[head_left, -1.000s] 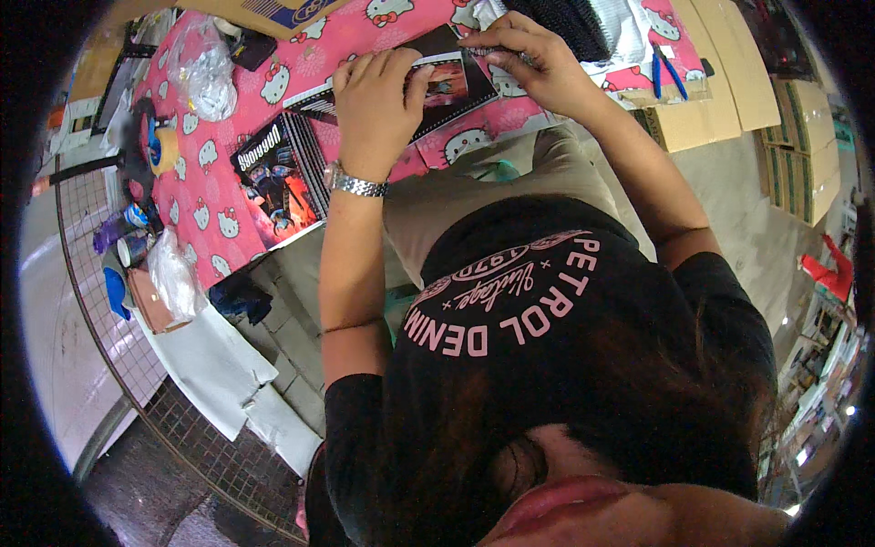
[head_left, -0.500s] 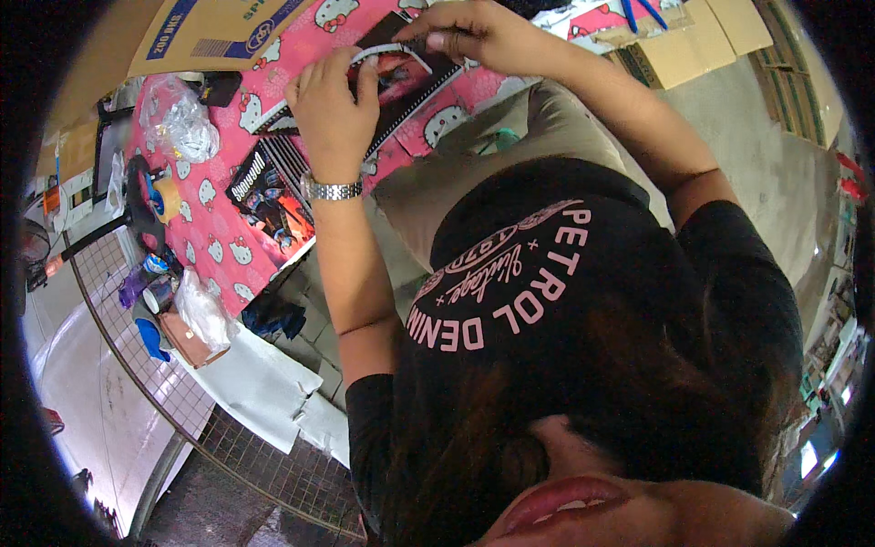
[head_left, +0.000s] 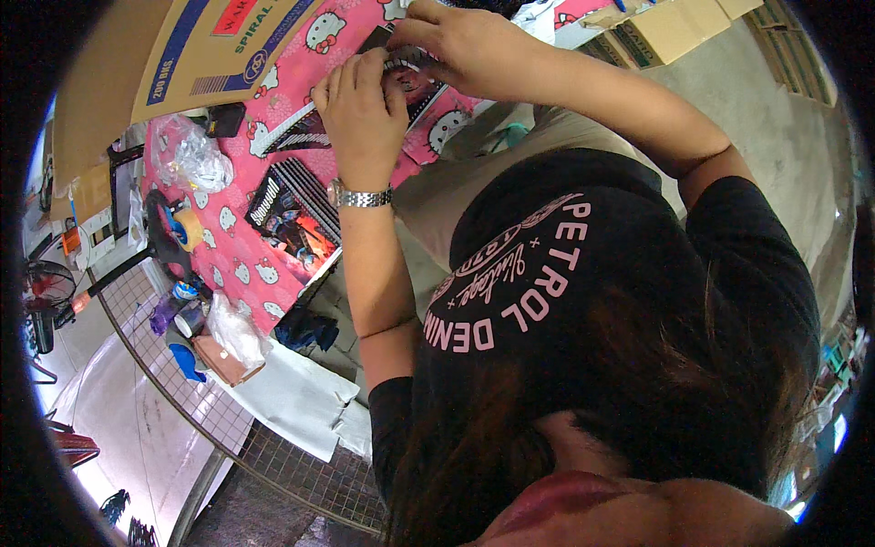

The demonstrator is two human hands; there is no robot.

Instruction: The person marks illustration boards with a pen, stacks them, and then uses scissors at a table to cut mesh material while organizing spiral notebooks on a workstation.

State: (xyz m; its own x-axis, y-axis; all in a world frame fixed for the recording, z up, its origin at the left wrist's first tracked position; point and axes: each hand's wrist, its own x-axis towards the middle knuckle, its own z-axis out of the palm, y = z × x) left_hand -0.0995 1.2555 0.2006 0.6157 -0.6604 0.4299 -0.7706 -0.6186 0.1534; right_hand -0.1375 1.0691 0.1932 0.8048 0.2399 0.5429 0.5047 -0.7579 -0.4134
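Note:
My left hand (head_left: 363, 117), wrist banded by a silver watch, is closed at the left end of a curved, pale ribbed spiral coil (head_left: 415, 62). At the coil's other end, my right hand (head_left: 456, 47) has its fingers bent in a pinch. Beneath both hands lies a dark notebook (head_left: 421, 89) with a reddish picture on its cover; the hands hide much of it. Left of my left hand is another dark-edged notebook (head_left: 301, 137), partly covered. Nearer me, a small stack of spiral notebooks (head_left: 296, 219) with illustrated covers rests at the table edge.
A pink cartoon-print cloth (head_left: 228, 232) covers the table. A large cardboard box (head_left: 205, 68) stands at the far left, near a clear plastic bag (head_left: 190, 155) and tape roll (head_left: 189, 228). A brown pouch (head_left: 228, 357) lies lower left; more cartons (head_left: 670, 36) are at far right.
The whole view has shifted, so most things sit further right. My two hands have come closer together, and less of the coil and the notebook cover shows between them.

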